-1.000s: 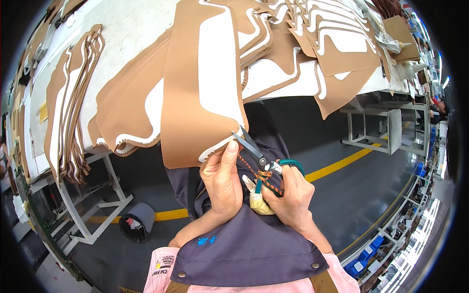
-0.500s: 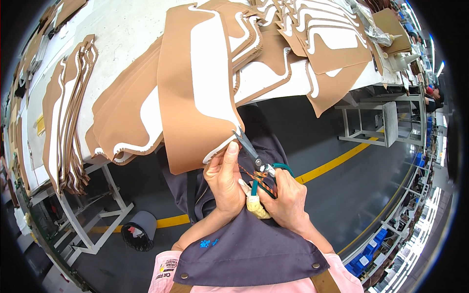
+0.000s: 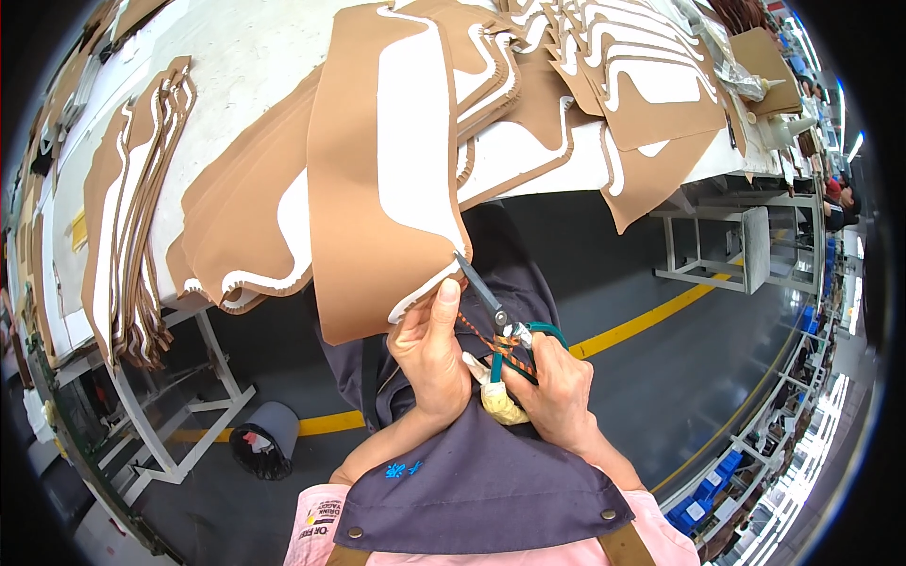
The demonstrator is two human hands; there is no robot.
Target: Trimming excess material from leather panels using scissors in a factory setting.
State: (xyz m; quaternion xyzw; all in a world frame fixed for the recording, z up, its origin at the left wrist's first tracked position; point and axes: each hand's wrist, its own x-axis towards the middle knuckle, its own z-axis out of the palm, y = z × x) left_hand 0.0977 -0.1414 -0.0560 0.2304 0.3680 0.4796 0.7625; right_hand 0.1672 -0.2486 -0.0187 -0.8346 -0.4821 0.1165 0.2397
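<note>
Left hand [image 3: 429,354] pinches the lower edge of a brown cut piece [image 3: 377,198], thumb and fingers clamped on the white-trimmed corner. Right hand [image 3: 557,387] is closed around the teal handles of the scissors [image 3: 495,316]; blades point up-left, tips touching the piece's edge just beside the left thumb. Blades look nearly closed, hard to tell at this angle. An orange-and-dark cord is wrapped at the scissor pivot, and a yellowish wad sits between the two hands, under the handles.

The piece hangs off the front edge of the white bench [image 3: 245,75], its lower end in front of the person's dark apron [image 3: 481,491]. Similar brown pieces with white trim lie beside it, overlapping. A stack of them [image 3: 127,208] sits at the bench's left end, more [image 3: 623,85] fanned out to the right. Below: grey floor with a yellow line [image 3: 642,316], and a small bin [image 3: 264,439] near the bench leg.
</note>
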